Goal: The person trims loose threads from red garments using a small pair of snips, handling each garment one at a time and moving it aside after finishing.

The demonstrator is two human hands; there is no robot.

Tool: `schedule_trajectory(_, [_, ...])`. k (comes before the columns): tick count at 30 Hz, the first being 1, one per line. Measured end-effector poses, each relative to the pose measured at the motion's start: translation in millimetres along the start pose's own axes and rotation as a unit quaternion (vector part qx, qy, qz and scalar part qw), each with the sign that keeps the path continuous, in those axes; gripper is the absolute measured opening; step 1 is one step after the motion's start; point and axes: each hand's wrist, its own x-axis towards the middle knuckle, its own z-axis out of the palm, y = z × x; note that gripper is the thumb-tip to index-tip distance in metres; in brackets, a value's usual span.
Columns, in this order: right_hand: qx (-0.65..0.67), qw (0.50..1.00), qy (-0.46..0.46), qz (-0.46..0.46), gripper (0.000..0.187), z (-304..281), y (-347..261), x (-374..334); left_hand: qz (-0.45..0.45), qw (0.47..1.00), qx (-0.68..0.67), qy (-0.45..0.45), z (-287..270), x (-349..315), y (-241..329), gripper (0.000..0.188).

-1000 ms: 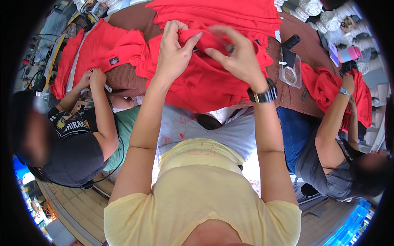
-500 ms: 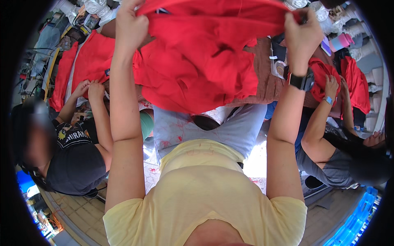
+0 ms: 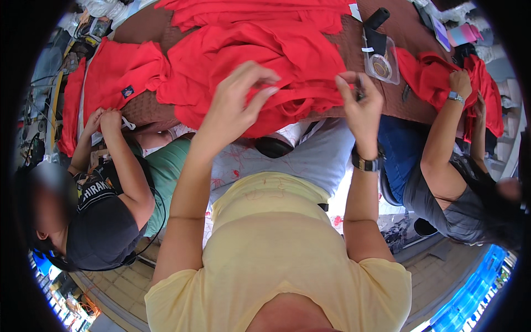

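A bunched red garment [image 3: 238,47] lies on the brown cloth-covered table in front of me, its near edge hanging over my lap. Over its left part hovers my left hand [image 3: 235,102], thumb and fingers apart, with nothing in it. At the garment's right edge, my right hand [image 3: 362,108] has its fingers curled around a small dark tool [image 3: 360,94], mostly hidden by the fingers. A narrow red band [image 3: 304,105] of the garment runs between the two hands. I cannot tell whether the right fingertips touch the cloth.
More red cloth [image 3: 260,14] lies at the back. A clear plastic box [image 3: 390,69] with a roll inside and a black cylinder [image 3: 378,19] stand right. Co-workers on both sides handle red garments [image 3: 130,69]. A pink-lidded cup [image 3: 464,34] and thread cones are at the far right.
Both hands have come down and nearer from the raised, stretched cloth. The left hand has let go of it, and the garment now lies on the table.
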Motion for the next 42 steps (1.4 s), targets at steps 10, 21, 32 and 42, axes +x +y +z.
schedule_trajectory(10, [-0.024,0.998,-0.005,0.055,0.015,43.4,25.0,-15.1,-0.093,0.987,-0.001,0.131,84.6,17.3,-42.9,0.008])
schedule_trajectory(21, [0.047,0.997,0.002,0.063,0.013,34.5,23.3,-23.5,-0.09,0.991,0.049,-0.09,39.6,-15.1,-20.7,0.01])
schedule_trajectory(32, [0.063,0.997,-0.02,0.039,0.014,55.2,18.1,-9.7,-0.284,0.943,-0.134,0.106,91.1,25.1,-48.3,0.025])
schedule_trajectory(42, [0.292,0.886,-0.221,0.284,0.045,40.5,-7.0,-11.7,-0.078,0.986,0.019,0.148,75.7,2.8,-37.5,0.006])
